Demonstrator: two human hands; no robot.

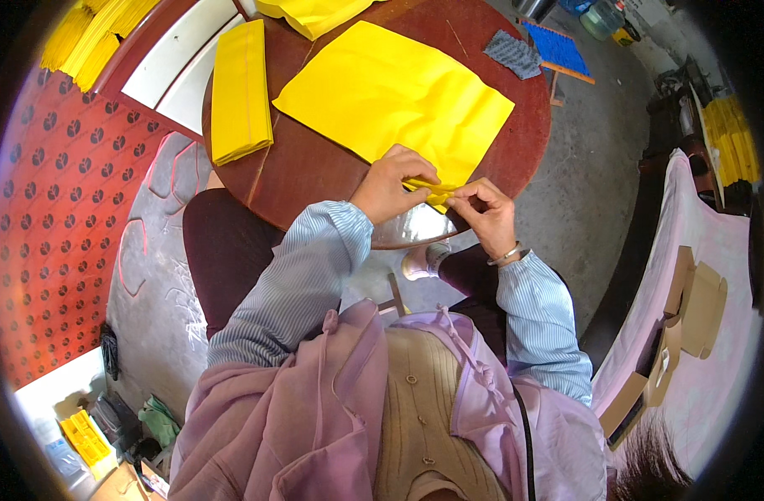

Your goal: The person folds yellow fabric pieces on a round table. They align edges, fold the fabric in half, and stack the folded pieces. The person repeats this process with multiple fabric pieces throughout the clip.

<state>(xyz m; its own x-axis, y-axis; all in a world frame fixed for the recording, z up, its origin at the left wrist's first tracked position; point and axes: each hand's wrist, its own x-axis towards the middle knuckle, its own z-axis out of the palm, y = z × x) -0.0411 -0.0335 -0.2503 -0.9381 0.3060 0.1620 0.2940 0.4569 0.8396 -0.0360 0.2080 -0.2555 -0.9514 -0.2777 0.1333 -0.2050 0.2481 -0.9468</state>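
Note:
A large yellow sheet (390,96), paper or thin cloth, lies slantwise on the round red-brown table (528,79). Its near corner is gathered into small folds at the table's front edge. My left hand (394,185) pinches these folds between thumb and fingers. Just to the right, my right hand (489,215) grips the same corner between thumb and forefinger, close to the left fingertips. Left of the sheet rests a long folded yellow bundle (242,96). Another yellow piece (319,12) lies at the table's far side, partly cut off by the view.
Beyond the table's right edge are a grey textured cloth (514,54) and a blue slatted stool (559,52). Far left, more yellow sheets (94,37) are piled. A pink-white covered surface at right bears open cardboard boxes (701,309). My knees are beneath the table's front edge.

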